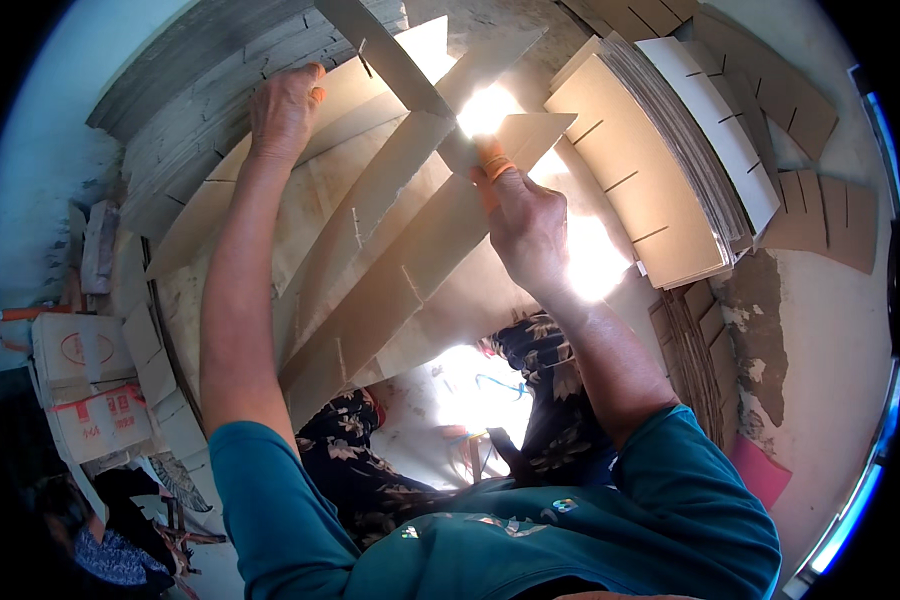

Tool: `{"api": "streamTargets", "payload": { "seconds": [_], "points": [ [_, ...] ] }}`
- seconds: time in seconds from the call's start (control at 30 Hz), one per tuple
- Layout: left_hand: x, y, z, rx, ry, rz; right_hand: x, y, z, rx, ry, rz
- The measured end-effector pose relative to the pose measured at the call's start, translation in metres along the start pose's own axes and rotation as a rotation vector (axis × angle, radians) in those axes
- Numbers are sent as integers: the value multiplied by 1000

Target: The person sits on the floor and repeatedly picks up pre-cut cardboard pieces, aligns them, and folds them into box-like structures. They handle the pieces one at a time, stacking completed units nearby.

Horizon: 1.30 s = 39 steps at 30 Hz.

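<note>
My left hand (282,118), with orange covers on its fingertips, is closed on the upper edge of a long cardboard strip (192,222) at the left. Beside the crossing of several upright slotted strips, my right hand (530,225) pinches one cardboard divider strip (395,262); orange covers show on its fingers too. Another divider strip (375,180) runs alongside it, and a shorter strip (385,55) crosses at the far end. Bright glare hides part of the crossing. The strips stand on edge over a pale work surface (250,245).
A thick stack of slotted cardboard sheets (635,160) stands at the right, with loose slotted pieces (770,90) beyond it. Grey cardboard stacks (195,120) line the far left. Boxes (75,350) sit at the left, and more cardboard (695,360) leans at the right.
</note>
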<state>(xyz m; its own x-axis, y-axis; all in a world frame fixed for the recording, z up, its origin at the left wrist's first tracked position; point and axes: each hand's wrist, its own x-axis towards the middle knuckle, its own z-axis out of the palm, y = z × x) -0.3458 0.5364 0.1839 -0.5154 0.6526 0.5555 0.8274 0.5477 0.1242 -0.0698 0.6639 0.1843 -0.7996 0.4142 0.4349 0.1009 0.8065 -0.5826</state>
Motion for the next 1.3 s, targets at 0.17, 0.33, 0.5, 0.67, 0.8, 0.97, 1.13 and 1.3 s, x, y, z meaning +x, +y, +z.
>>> {"api": "streamTargets", "payload": {
  "seconds": [0.17,0.33,0.5,0.67,0.8,0.97,1.13,1.3],
  "points": [
    [-2,5,-4,9,10,30,-2,1,-2,10,-33,-16],
    [-1,11,-8,-64,64,102,-2,2,-2,-27,-50,2],
    [-1,26,-18,-99,80,105,-1,5,-2,-19,-23,-39],
    [-3,33,-23,-254,107,97,-3,4,-8,-61,-200,-58],
    [-3,50,-39,-357,132,129,-5,13,-5,-50,-64,-210],
    [-9,62,-65,-400,96,67,-7,9,-22,-218,-42,-212],
    [-41,62,-84,-291,-203,-185,-14,-4,-40,-385,-178,-165],
    [-82,57,-77,-337,-346,-235,-24,18,-3,-597,-191,-127]
  ]
}}
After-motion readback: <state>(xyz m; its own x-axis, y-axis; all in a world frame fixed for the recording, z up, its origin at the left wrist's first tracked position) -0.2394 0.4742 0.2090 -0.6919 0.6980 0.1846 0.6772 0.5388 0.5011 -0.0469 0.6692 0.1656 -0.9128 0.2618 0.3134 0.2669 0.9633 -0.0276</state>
